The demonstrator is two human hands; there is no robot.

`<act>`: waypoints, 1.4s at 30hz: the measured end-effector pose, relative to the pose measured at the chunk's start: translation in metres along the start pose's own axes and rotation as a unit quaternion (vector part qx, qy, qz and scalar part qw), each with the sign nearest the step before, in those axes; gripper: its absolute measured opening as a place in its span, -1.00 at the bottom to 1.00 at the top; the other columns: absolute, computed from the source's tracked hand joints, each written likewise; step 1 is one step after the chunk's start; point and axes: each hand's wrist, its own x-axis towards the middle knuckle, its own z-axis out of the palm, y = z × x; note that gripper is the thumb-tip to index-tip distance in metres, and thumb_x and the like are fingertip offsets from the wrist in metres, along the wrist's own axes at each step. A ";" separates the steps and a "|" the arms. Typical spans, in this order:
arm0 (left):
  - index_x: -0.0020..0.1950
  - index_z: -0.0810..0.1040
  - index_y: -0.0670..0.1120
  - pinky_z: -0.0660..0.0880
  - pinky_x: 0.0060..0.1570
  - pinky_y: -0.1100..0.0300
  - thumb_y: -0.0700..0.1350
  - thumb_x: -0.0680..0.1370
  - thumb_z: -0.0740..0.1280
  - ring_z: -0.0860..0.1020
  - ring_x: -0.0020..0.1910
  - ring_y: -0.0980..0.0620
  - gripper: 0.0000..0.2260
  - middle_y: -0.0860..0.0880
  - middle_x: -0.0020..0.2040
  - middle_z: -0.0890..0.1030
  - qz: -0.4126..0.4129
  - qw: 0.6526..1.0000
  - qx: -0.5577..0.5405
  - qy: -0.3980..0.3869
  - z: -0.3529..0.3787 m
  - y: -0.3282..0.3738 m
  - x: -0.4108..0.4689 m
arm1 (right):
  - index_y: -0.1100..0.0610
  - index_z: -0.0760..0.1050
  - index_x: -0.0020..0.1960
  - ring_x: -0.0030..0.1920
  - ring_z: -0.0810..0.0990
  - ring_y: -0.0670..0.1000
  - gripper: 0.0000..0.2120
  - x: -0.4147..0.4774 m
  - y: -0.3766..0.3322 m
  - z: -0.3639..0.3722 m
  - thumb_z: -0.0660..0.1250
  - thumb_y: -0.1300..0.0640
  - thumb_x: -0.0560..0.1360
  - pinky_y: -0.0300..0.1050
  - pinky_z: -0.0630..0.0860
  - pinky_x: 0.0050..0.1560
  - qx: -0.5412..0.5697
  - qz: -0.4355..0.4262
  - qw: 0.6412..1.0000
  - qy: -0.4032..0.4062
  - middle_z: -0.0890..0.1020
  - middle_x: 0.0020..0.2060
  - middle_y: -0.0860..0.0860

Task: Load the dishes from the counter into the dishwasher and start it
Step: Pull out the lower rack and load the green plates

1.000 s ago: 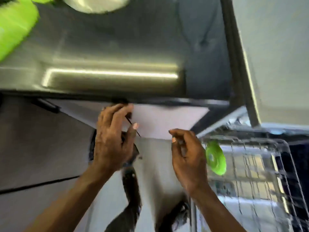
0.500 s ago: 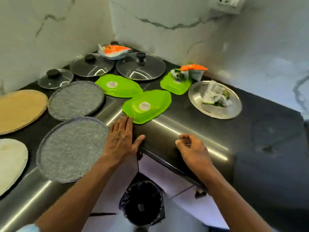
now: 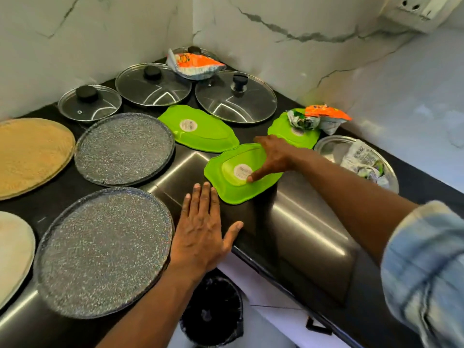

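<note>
Right hand (image 3: 273,159) off counter (image 3: 301,222) edge, now clamping nearest of 3 green trays (image 3: 241,194); left hand (image 3: 200,234) still flat beside it; pickup starting.

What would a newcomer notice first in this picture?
Three bright green plates stand out on the dark counter; the right hand lies on the nearest green plate, thumb by its white sticker. The left hand rests flat on the counter beside a large speckled grey plate at the front left.

The left edge cuts off our tan plate (image 3: 30,156) and white plate (image 3: 12,257); a packet (image 3: 195,65) hides most of the rear lid (image 3: 194,49); we cannot read the sticker (image 3: 242,170) on the near green tray (image 3: 236,194).
</note>
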 end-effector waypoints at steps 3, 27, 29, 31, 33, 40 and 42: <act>0.65 0.16 -0.26 0.11 0.61 -0.18 0.41 0.61 0.02 0.08 0.67 -0.22 -0.13 -0.26 0.65 0.17 -0.003 1.000 0.007 -0.009 0.000 0.000 0.001 | -0.02 0.10 0.62 0.54 0.25 0.22 0.44 0.018 0.001 -0.015 0.50 -0.58 -0.10 0.22 0.30 0.50 -0.052 0.001 0.997 -0.048 0.25 0.54 0.08; 0.66 0.17 -0.17 0.17 0.58 -0.17 0.30 0.62 0.12 0.25 0.60 -0.18 -0.25 -0.20 0.61 0.29 0.057 0.997 -0.032 0.028 -0.014 0.012 -0.003 | 0.04 0.58 -0.09 -0.16 0.61 0.12 -0.24 -0.194 0.058 0.067 0.32 -0.64 0.17 -0.02 0.43 -0.16 0.178 0.140 0.915 0.332 0.65 -0.24 0.02; 0.63 0.26 -0.15 0.20 0.56 -0.21 0.25 0.62 0.17 0.30 0.58 -0.18 -0.31 -0.18 0.60 0.33 0.126 0.990 -0.034 0.048 -0.018 0.014 -0.006 | 0.05 0.56 -0.16 -0.30 0.58 0.09 -0.29 -0.262 0.056 0.099 0.33 -0.62 0.22 -0.03 0.42 -0.27 0.217 0.187 0.868 0.406 0.60 -0.36 -0.01; 0.59 0.35 -0.14 0.20 0.53 -0.27 0.20 0.64 0.19 0.33 0.57 -0.19 -0.39 -0.17 0.58 0.36 0.220 0.972 -0.027 0.075 -0.017 0.024 -0.016 | -0.01 0.49 -0.26 -0.42 0.49 -0.11 -0.40 -0.333 0.057 0.137 0.38 -0.57 0.25 -0.06 0.44 -0.35 0.274 0.224 0.818 0.453 0.47 -0.48 -0.08; 0.56 0.40 -0.13 0.17 0.51 -0.34 0.16 0.65 0.19 0.32 0.58 -0.19 -0.44 -0.17 0.58 0.36 0.288 0.953 -0.037 0.082 -0.011 0.048 -0.042 | -0.03 0.36 -0.34 -0.48 0.31 -0.12 -0.42 -0.404 0.054 0.179 0.42 -0.53 0.26 -0.11 0.33 -0.43 0.339 0.273 0.777 0.453 0.35 -0.54 -0.05; 0.51 0.47 -0.13 0.18 0.49 -0.37 0.07 0.59 0.33 0.21 0.63 -0.23 -0.47 -0.20 0.62 0.29 0.390 0.905 -0.171 -0.027 0.049 0.190 -0.198 | -0.05 0.43 -0.34 -0.48 0.40 -0.07 -0.41 -0.581 0.046 0.323 0.32 -0.60 0.25 -0.31 0.25 -0.46 0.395 0.443 0.701 0.397 0.44 -0.55 -0.04; 0.55 0.41 -0.12 0.20 0.50 -0.31 0.06 0.57 0.32 0.22 0.62 -0.23 -0.43 -0.19 0.63 0.26 0.403 0.890 -0.195 -0.083 0.067 0.233 -0.240 | -0.16 0.41 -0.33 -0.49 0.41 -0.15 -0.53 -0.614 0.047 0.362 0.34 -0.55 0.29 -0.35 0.23 -0.46 0.408 0.473 0.673 0.395 0.49 -0.49 -0.12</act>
